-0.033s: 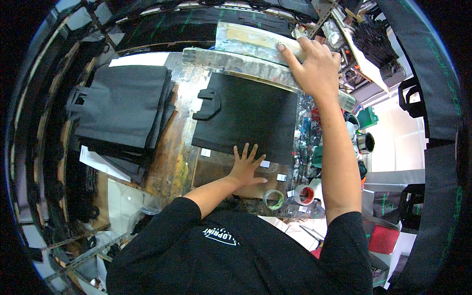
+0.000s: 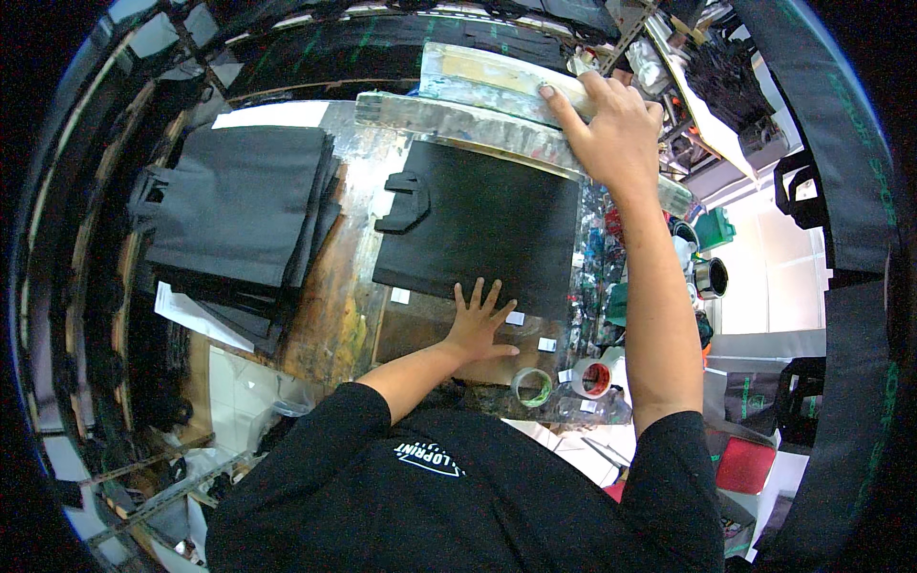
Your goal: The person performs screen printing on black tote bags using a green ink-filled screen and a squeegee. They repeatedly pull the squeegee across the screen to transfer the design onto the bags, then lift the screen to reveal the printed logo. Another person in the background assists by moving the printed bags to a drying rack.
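A flat black tote bag (image 2: 492, 224) lies on the worktable, its folded handle (image 2: 405, 205) pointing left. My left hand (image 2: 475, 328) rests palm down at the bag's near edge, fingers spread and fingertips on the black fabric. At the far side, a paint-smeared wooden frame (image 2: 487, 78) is tilted up. My right hand (image 2: 616, 129) grips its right end, thumb on the near face and fingers over the top edge. Below it, a second stained wooden bar (image 2: 449, 119) runs along the bag's far edge.
A stack of black bags (image 2: 244, 205) stands on the left. Two tape rolls, one greenish (image 2: 531, 387) and one red-cored (image 2: 592, 379), sit near the front edge by small white pieces (image 2: 546, 345). Paint cans (image 2: 711, 277) and a green container (image 2: 714, 229) stand right. Shelving (image 2: 105, 277) lines the left.
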